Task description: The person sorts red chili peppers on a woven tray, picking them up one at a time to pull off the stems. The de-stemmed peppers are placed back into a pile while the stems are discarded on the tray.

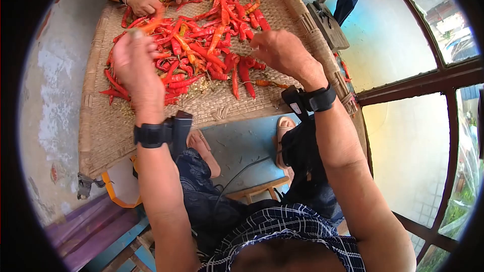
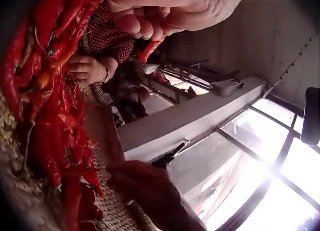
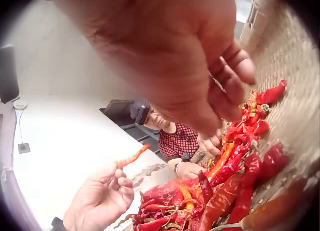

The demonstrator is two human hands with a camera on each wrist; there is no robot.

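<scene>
Between thumb and fingertips, my left hand (image 1: 138, 68) pinches an orange-red chili pepper (image 3: 135, 156), raised over the near left of the pile. The pepper (image 2: 150, 50) sticks out past the fingertips in the left wrist view. My right hand (image 1: 287, 56) hovers above the right side of the pile, its fingers loosely bent. Nothing shows between those fingers in the right wrist view, though the palm hides part of them. Red and orange chili peppers (image 1: 201, 32) lie heaped under both hands on a woven mat (image 1: 108, 131).
Across the mat, another person's hands (image 1: 143, 3) reach into the far side of the peppers. A raised woven rim (image 1: 295, 5) bounds the mat on the right, beside a window (image 1: 403, 146). Loose pale seeds (image 1: 199, 86) lie near the pile's front edge.
</scene>
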